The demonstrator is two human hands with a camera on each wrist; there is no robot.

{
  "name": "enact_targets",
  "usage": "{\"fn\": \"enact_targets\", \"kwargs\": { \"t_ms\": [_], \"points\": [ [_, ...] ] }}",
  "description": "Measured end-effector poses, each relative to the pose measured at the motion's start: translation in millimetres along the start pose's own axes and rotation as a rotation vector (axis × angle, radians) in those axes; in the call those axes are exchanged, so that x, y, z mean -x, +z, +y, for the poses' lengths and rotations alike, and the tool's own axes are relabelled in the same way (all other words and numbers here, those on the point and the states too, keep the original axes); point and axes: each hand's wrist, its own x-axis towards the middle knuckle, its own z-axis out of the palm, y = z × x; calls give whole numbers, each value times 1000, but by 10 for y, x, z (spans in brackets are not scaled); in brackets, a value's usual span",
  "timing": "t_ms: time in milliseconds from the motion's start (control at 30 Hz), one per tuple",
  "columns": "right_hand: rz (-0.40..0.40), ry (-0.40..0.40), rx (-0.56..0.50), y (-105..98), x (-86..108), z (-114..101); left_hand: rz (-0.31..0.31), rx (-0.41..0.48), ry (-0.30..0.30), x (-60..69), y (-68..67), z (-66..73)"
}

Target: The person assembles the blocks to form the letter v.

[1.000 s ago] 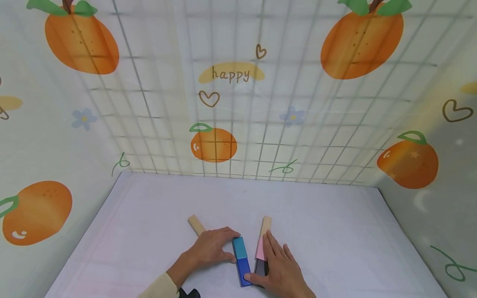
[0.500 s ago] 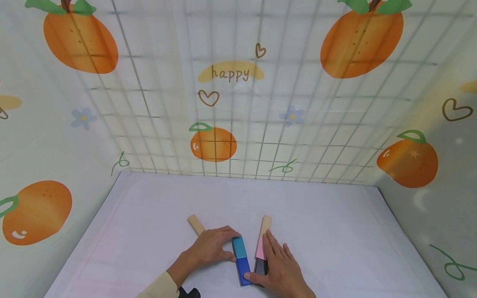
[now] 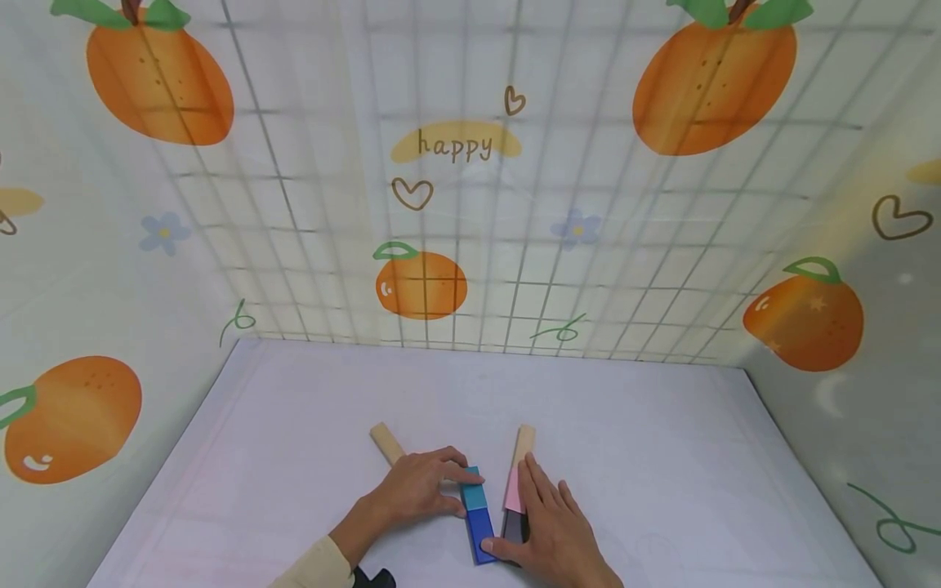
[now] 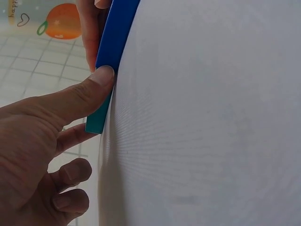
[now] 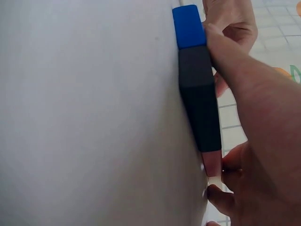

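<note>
A teal block (image 3: pixel 474 496) and a blue block (image 3: pixel 481 536) lie end to end on the table. My left hand (image 3: pixel 421 488) pinches the teal block, thumb on its left side near the joint and index finger across its top. To the right, a wooden block (image 3: pixel 524 443), a pink block (image 3: pixel 514 488) and a dark grey block (image 3: pixel 512 526) form a second row. My right hand (image 3: pixel 556 531) rests along that row's right side with its fingers straight. Its thumb touches the lower end of the blue block. Part of the grey block is hidden by this hand.
Another plain wooden piece (image 3: pixel 387 443) sticks out beyond my left hand, its near part hidden. A black object (image 3: pixel 375 579) lies by the left sleeve at the bottom edge. Behind the white table (image 3: pixel 625 425) hangs a cloth (image 3: pixel 544 188) printed with oranges.
My left index finger has moved from the teal block's far corner onto its top. The right hand and the blocks have stayed in place.
</note>
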Motion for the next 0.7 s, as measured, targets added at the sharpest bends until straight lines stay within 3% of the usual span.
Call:
{"fn": "enact_targets", "kwargs": {
  "t_ms": [700],
  "points": [
    [16,-15,2,18,-9,13,-2,21,3,1,-12,1]
  ]
}}
